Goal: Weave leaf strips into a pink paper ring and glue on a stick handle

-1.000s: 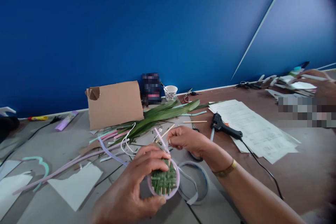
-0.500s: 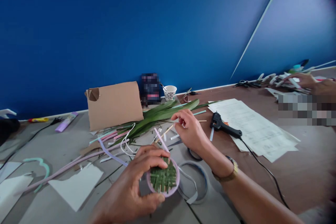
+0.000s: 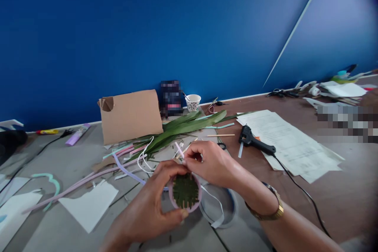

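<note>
My left hand curves around a round woven leaf disc, green with a pale pink rim, thumb below and fingers above. Short tan ends show around the disc's dark green face. At the top of the rim, my right hand pinches thumb and forefinger together on a pale pink strip, whose free end sticks up past the fingertips. The exact point of contact is partly hidden by the fingers. Just right of the disc, a roll of tape lies on the table with a white strip across it.
Green leaves and coloured strips lie beyond my hands, before a cardboard piece and a paper cup. A black glue gun with a cord rests by printed papers. Cut white paper lies left.
My right hand has come down and left to the rim, closing on the pink strip. The disc now shows a darker face with less weave visible. Another person's hand at far right has drawn back.
</note>
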The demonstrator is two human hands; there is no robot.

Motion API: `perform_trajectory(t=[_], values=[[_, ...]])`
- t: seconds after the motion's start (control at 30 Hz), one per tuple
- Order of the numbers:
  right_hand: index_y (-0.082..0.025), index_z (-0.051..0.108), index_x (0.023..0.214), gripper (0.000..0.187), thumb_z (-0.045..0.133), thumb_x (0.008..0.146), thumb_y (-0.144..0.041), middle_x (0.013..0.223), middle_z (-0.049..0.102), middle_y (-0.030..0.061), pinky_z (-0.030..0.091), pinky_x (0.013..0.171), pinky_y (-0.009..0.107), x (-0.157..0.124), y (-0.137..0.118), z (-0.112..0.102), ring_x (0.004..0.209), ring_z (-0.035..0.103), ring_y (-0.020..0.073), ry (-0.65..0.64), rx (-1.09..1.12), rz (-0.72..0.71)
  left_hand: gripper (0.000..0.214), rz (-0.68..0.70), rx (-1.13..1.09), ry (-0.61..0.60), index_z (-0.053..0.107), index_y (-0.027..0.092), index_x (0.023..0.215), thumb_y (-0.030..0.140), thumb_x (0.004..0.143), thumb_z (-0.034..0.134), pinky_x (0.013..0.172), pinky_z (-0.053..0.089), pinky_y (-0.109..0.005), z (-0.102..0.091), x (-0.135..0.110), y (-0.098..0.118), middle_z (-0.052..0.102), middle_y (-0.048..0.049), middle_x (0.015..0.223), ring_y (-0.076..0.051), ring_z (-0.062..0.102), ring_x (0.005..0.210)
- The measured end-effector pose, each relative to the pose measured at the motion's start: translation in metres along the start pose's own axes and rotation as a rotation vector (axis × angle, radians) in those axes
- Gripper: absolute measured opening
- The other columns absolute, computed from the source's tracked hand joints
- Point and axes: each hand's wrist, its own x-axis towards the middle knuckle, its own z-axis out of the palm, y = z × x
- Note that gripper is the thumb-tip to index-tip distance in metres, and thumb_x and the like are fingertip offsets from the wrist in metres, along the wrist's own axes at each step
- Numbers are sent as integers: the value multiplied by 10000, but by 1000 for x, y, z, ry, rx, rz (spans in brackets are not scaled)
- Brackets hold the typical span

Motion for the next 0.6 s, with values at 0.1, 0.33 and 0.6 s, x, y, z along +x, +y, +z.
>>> perform_trajectory(t=[0.1,0.33,0.6], values=[[-166,555,576,145,506,712,-161,591,558,-25,292,507,208,-1,-1,0,566,466,89,-8,-52,-26,596,0,51,-13,449,272,1214,114,680,661,1026,408,-379,1,2,2,484,-78,1292,-252,441,1252],[-168,442,540,164,468,693,-119,552,398,-52,237,484,212,1,0,-3,558,348,79,-114,-39,-5,571,30,100,-28,458,262,1204,135,687,662,1031,403,-392,1,3,3,492,-91,1304,-261,419,1272],[-176,383,544,241,453,771,-134,522,361,-58,215,484,229,2,4,-7,532,326,81,-188,-84,-25,550,54,149,-77,474,260,1221,167,714,662,1076,365,-425,3,2,-1,544,-72,1307,-267,372,1316]])
